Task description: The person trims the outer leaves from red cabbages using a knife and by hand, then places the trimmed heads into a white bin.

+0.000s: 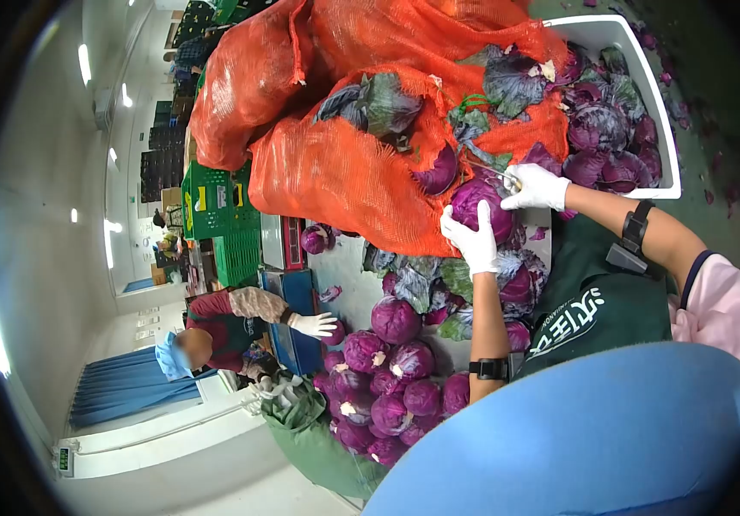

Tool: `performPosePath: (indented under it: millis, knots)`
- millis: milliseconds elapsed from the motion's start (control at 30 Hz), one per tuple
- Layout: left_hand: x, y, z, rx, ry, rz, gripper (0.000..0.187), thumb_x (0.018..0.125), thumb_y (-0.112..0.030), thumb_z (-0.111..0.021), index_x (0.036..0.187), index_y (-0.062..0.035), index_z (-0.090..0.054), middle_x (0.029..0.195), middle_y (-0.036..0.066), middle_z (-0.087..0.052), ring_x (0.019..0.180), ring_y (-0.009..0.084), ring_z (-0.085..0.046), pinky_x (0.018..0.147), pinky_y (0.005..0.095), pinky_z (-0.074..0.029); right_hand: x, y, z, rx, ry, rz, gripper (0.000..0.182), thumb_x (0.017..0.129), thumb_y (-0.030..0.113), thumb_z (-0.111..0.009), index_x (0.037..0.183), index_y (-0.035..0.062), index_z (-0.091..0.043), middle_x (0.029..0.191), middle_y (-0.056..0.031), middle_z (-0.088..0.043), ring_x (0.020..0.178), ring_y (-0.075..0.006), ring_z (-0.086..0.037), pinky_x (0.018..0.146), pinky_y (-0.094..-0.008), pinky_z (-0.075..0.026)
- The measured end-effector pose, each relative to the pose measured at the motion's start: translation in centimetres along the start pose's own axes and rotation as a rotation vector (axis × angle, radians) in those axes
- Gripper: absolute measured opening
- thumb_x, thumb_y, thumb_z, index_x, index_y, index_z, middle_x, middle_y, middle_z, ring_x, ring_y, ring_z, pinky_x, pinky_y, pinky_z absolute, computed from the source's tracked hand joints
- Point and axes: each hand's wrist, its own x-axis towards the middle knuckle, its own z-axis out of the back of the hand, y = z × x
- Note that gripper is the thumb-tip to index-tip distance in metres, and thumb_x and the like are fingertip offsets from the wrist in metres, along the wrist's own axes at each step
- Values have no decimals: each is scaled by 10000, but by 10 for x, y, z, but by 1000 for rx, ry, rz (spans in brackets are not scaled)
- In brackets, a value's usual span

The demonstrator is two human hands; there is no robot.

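Observation:
My left hand [473, 242], in a white glove, grips the near side of a purple cabbage [471, 205]. My right hand [535, 187], also white-gloved, is closed round a knife [492, 170], whose thin blade lies along the top side of that cabbage in the view. A loose purple leaf [439, 170] rests beside it on an orange mesh sack [344, 181]. Cut outer leaves [421, 284] lie below my left hand in the view.
A white bin [671, 138] holds cabbages and leaves at the upper right. Several purple cabbages [396, 320] are piled at lower centre by a green sack [327, 447]. A co-worker [224, 331] reaches toward the pile from the left. Green crates [236, 249] stand behind.

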Motion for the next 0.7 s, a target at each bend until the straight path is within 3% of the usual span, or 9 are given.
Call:
performPosePath:
  millis: [33, 67, 100, 200, 300, 400, 500, 533, 700]
  knots:
    - [2, 4, 0, -10, 1, 9, 891, 890, -493, -765, 1464, 46, -348, 1483, 302, -331, 1367, 416, -383, 1166, 492, -307, -3, 1, -1, -81, -32, 71, 565, 831, 552, -776, 976, 20, -657, 927, -166, -697, 872, -267, -679, 764, -380, -529]
    - [6, 6, -3, -7, -38, 4, 875, 882, -502, -765, 1452, 29, -366, 1472, 310, -343, 1336, 443, -417, 1133, 511, -348, -11, 3, -9, 5, -115, 39, 788, 793, 622, -769, 1222, -22, -618, 1161, -241, -670, 1082, -348, -651, 905, -408, -525]
    - [8, 9, -6, -28, -44, 62, 880, 884, -508, -761, 1452, 34, -364, 1473, 314, -342, 1338, 443, -416, 1133, 509, -349, -17, 5, -13, -19, -68, -4, 1069, 760, 700, -742, 1473, -27, -419, 1413, -289, -524, 1280, -408, -544, 1033, -435, -474]
    - [17, 11, -9, -117, -59, 210, 922, 879, -547, -752, 1459, 50, -355, 1484, 329, -333, 1347, 443, -408, 1139, 507, -348, -33, 19, -39, -32, -164, -137, 1221, 727, 752, -717, 1576, 32, -214, 1539, -290, -370, 1374, -438, -458, 1082, -480, -428]
    - [22, 9, -11, -117, -63, 275, 952, 870, -569, -751, 1470, 51, -348, 1497, 341, -320, 1348, 446, -407, 1148, 498, -341, -29, 18, -55, -99, -324, -159, 967, 797, 590, -759, 1499, 32, -399, 1375, -261, -551, 1229, -369, -589, 993, -445, -495]
    - [24, 8, -10, -142, -77, 303, 984, 847, -564, -781, 1481, 48, -344, 1528, 326, -302, 1369, 428, -398, 1147, 498, -345, -4, -22, -74, -482, -821, 342, 388, 801, 319, -702, 1053, 29, -650, 912, -138, -754, 816, -289, -722, 781, -408, -566]
    - [25, 6, -7, -215, -58, 388, 979, 827, -537, -818, 1499, 12, -365, 1487, 245, -424, 1276, 317, -510, 1091, 447, -426, -10, -25, -51, 20, -339, 100, 441, 781, 315, -705, 1101, 16, -652, 984, -149, -734, 926, -327, -705, 841, -428, -560]
    - [27, 19, -11, -325, -46, 387, 896, 836, -448, -844, 1468, 11, -407, 1383, 179, -548, 1181, 260, -580, 1056, 406, -458, -9, -28, -46, 7, -307, 90, 430, 777, 262, -736, 1131, 27, -668, 904, -109, -726, 873, -288, -711, 825, -401, -569]
    - [27, 48, -2, -633, 81, 262, 643, 895, -260, -812, 1388, -15, -482, 1288, 98, -616, 1115, 203, -612, 1007, 359, -495, 6, -58, -29, 398, -190, 89, 325, 774, 55, -782, 1087, 24, -701, 850, -49, -707, 778, -131, -671, 735, -288, -560]
